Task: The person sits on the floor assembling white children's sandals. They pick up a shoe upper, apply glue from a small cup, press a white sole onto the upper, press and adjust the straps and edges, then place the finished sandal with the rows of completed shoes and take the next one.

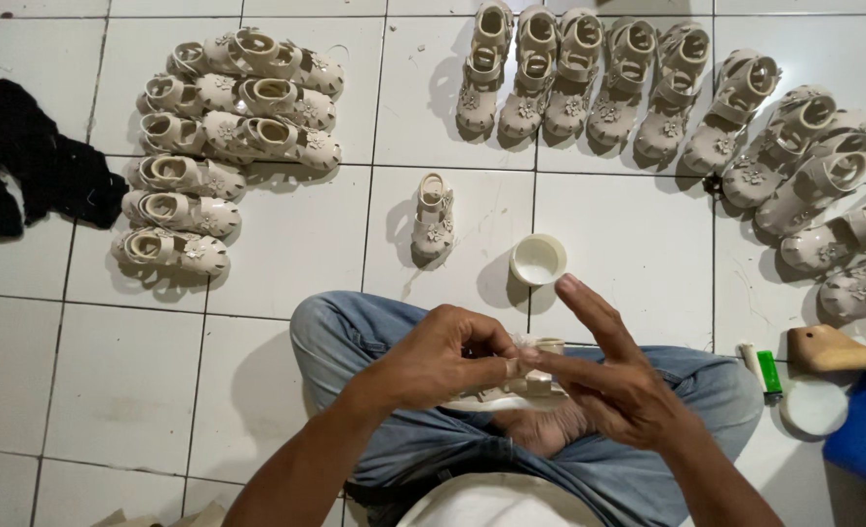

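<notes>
Cream plastic child's sandal (511,388) held over lap, above white tiled floor (120,381); left hand (433,359) pinches its strap, right hand (608,381) fingers spread, forefinger extended. Looks like gluing step; next likely needs pressing strap firmly. Small white round cup (538,260) just beyond knees

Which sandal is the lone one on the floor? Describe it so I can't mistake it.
Start from the white tiled floor ahead of the person's knees. Between the left pile and the top row, beside the small white cup, one cream sandal stands alone, touching no other.
</notes>
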